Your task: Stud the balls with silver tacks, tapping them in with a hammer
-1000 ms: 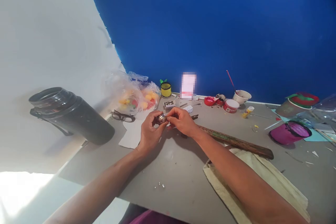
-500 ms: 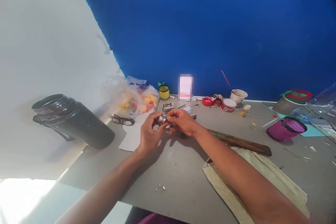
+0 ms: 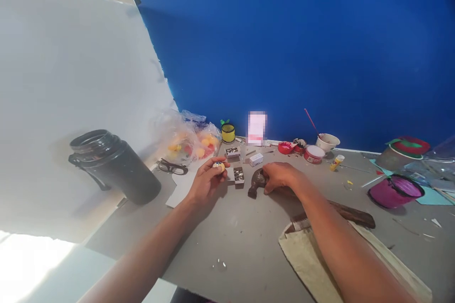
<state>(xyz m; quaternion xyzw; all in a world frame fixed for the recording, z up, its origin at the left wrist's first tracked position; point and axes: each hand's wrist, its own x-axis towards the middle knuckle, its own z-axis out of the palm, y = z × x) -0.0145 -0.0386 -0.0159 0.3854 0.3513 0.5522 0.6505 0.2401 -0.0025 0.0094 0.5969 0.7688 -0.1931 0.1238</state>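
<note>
A small ball (image 3: 219, 166), yellow with a bit of blue on the side that shows, is pinched in the fingers of my left hand (image 3: 204, 181). Close to it on the table lies an open small box of shiny metal tacks (image 3: 239, 175), and behind that a second box of tacks (image 3: 232, 152). My right hand (image 3: 282, 176) is closed round a claw hammer (image 3: 258, 180) just behind its dark metal head. The hammer's wooden handle (image 3: 353, 213) runs to the right, partly hidden under my right forearm.
A large dark flask (image 3: 117, 165) and eyeglasses (image 3: 172, 167) are on the left. Behind stand plastic bags (image 3: 188, 139), a yellow cup (image 3: 228, 133), red paint tubs (image 3: 314, 154) and a glue stick (image 3: 337, 163). A folded cloth (image 3: 305, 258) and a purple cup (image 3: 396, 191) are at right.
My right hand has left the ball and moved right onto the hammer. The ball stays in my left hand, now showing yellow instead of its silvery side. The view has shifted slightly.
</note>
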